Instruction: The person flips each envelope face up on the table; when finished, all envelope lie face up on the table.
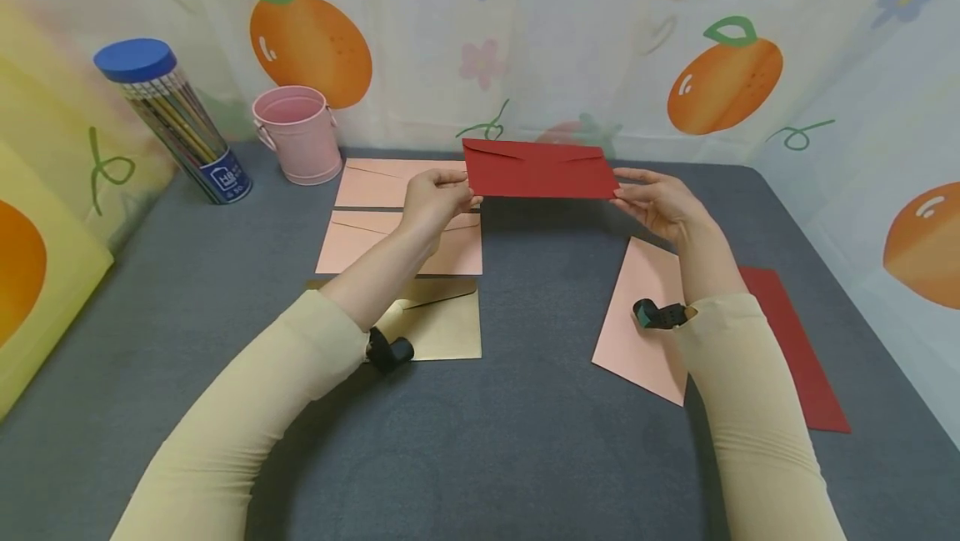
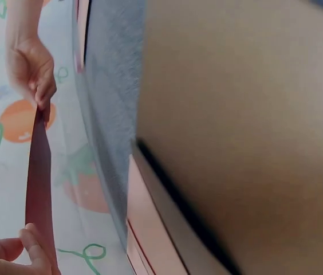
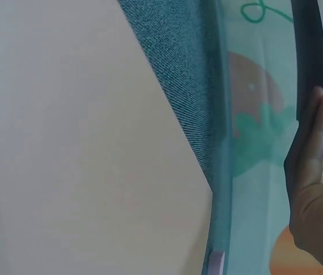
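A red envelope (image 1: 538, 170) is held up off the table, its flap side facing me. My left hand (image 1: 437, 206) pinches its left end, and my right hand (image 1: 658, 201) pinches the right end between thumb and fingers. In the left wrist view the red envelope (image 2: 39, 177) appears nearly edge-on, stretched between both hands. Below the left hand lie two pink envelopes (image 1: 401, 253), one behind the other, with a gold envelope (image 1: 450, 333) in front of them. Beneath the right arm is another pink envelope (image 1: 637, 324), set at an angle, and a second red envelope (image 1: 787, 341), partly hidden by the sleeve.
At the back left, a pink bucket (image 1: 300, 137) stands beside a clear tub of pencils (image 1: 180, 124) with a blue lid. A printed curtain (image 1: 570, 41) hangs behind the dark grey table (image 1: 525, 433). Each wrist carries a small black camera.
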Tool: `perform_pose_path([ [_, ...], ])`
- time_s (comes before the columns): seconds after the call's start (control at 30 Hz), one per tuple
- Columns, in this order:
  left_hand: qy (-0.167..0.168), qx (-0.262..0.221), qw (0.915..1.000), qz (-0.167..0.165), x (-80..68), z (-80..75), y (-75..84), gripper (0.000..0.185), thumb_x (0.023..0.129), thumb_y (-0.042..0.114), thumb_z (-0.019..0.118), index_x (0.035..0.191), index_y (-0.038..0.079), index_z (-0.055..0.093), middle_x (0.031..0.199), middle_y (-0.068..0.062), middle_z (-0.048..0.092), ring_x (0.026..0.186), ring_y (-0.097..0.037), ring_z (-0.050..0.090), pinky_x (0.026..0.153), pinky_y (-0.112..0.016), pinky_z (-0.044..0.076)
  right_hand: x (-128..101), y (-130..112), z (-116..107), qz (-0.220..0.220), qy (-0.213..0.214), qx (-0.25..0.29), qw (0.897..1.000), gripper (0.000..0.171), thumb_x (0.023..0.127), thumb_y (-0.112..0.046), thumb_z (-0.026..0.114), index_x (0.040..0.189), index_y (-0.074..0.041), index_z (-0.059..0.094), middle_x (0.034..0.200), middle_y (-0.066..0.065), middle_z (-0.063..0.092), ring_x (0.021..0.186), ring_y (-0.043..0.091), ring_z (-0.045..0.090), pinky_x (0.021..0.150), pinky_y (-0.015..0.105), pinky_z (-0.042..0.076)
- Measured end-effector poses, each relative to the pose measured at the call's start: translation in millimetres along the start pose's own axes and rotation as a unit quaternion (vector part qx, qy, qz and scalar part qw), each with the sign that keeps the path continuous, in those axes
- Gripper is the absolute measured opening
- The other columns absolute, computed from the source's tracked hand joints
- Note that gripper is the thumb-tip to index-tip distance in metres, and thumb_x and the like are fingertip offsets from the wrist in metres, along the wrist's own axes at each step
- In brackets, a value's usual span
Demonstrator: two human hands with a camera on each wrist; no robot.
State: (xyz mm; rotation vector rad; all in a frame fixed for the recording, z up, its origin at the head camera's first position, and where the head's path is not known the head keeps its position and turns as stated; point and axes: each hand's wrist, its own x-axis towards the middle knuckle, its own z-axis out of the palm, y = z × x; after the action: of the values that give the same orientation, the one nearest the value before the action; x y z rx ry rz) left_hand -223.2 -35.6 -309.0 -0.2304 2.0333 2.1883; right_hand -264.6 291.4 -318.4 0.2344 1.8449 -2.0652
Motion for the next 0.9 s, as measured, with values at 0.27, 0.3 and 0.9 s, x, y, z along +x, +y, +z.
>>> perform_pose_path([
  [0.27, -0.01, 0.043, 0.9986, -0.028, 12.7, 10.8, 2.9, 0.038, 0.1, 0.012, 0.054, 0.136, 0.002, 0.056, 0.138, -0.017, 0.059, 0.128, -0.03, 0.058, 0.112, -0.034, 0.047, 2, -3, -3, 0.006, 0.044, 0.073, 0.996, 0.066, 0.094, 0.001, 0.06, 0.153, -0.007, 0.033, 0.09, -0.002, 0.073, 0.077, 0.01, 0.074, 0.075, 0.017, 0.06],
  [0.3, -0.01, 0.042, 0.9985, -0.034, 14.7, 12.4, 2.6, 0.038, 0.1, 0.013, 0.053, 0.137, 0.003, 0.056, 0.138, -0.016, 0.059, 0.129, -0.029, 0.057, 0.112, -0.034, 0.046, 2, -3, -3, 0.006, 0.051, 0.077, 0.996, 0.065, 0.094, 0.001, 0.06, 0.153, -0.007, 0.034, 0.09, -0.002, 0.072, 0.078, 0.009, 0.074, 0.074, 0.017, 0.059],
  [0.9, -0.075, -0.15, 0.9735, -0.155, 48.0, 9.7, 1.1, 0.05, 0.107, 0.024, 0.024, 0.152, 0.003, 0.034, 0.16, -0.01, 0.035, 0.149, -0.023, 0.035, 0.125, -0.029, 0.028, 16, -3, 7, 0.008, 0.169, 0.076, 0.983, 0.057, 0.091, 0.003, 0.063, 0.145, -0.004, 0.047, 0.081, -0.003, 0.069, 0.069, 0.009, 0.072, 0.072, 0.019, 0.06],
])
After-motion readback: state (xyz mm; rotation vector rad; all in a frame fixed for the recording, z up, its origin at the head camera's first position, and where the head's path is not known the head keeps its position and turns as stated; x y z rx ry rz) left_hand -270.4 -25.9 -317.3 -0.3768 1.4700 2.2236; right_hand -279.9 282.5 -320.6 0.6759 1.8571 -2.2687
